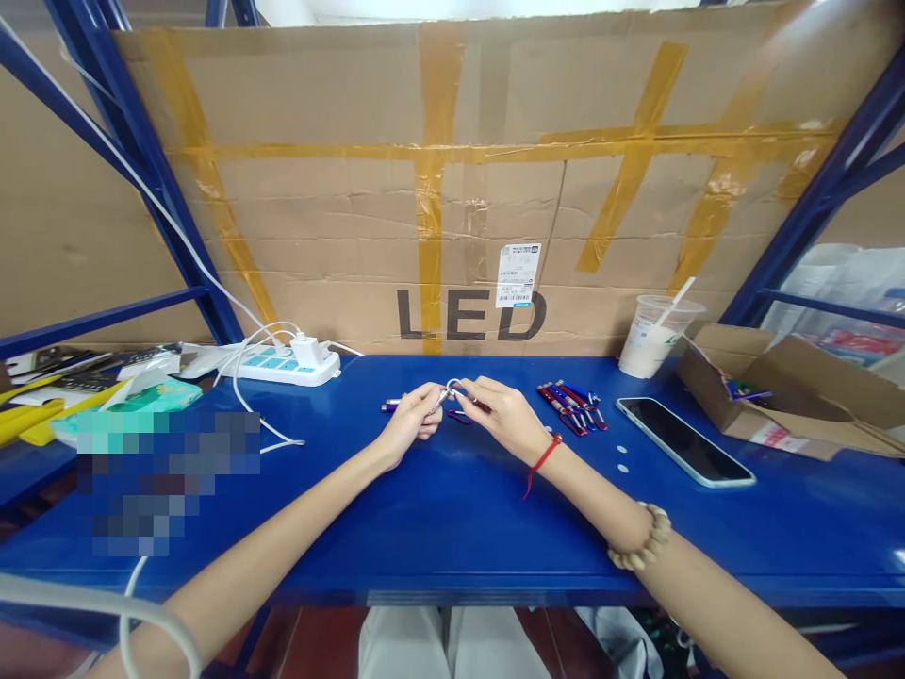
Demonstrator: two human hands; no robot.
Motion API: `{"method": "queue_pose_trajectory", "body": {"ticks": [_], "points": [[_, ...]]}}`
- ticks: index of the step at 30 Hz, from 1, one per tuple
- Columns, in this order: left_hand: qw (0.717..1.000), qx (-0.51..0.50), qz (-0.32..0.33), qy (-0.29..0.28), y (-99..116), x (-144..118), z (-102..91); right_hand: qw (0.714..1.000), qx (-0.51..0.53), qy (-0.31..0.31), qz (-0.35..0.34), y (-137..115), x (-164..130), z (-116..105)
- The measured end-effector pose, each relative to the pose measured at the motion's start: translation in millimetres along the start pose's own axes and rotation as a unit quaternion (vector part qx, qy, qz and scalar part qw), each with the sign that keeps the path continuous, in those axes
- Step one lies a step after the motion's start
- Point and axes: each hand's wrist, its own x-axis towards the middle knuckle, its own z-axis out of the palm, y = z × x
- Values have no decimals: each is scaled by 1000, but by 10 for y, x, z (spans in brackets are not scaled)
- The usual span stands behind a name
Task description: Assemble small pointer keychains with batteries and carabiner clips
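Observation:
My left hand and my right hand meet over the middle of the blue table, fingers pinched together. Between the fingertips shows a small silvery metal ring, gripped from both sides. A dark reddish piece sticks out under my right fingers, mostly hidden. Just beyond my left hand lies a purple stick-like piece. A small purple clip appears in the gap between the hands; whether it joins the ring I cannot tell. Right of my right hand lie several red and blue pen-shaped pieces with clip ends.
A phone lies at the right, near small clear discs. Behind it stand a drink cup with a straw and an open cardboard box. A power strip with white cables sits back left. Tall cardboard closes the rear.

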Motion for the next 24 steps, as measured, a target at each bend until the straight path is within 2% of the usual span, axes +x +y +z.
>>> {"method": "queue_pose_trajectory", "body": {"ticks": [4, 7, 12, 15, 18, 21, 24], "points": [[1000, 14, 9, 16, 3, 13, -29, 998, 54, -16, 24, -1, 8, 5], [999, 34, 20, 30, 15, 17, -41, 987, 134, -23, 89, 0, 12, 24], [993, 93, 57, 40, 50, -9, -28, 928, 297, -54, 217, -54, 25, 17], [991, 105, 75, 23, 63, -27, -13, 889, 354, -115, 267, -79, 29, 10], [992, 104, 75, 5, 65, -33, -10, 862, 392, -167, 274, -100, 39, 23], [991, 113, 67, -7, 66, -31, -23, 839, 447, -174, 256, -136, 60, 45], [988, 139, 67, 6, 72, -26, -36, 806, 501, -179, 258, -161, 70, 68]]}}
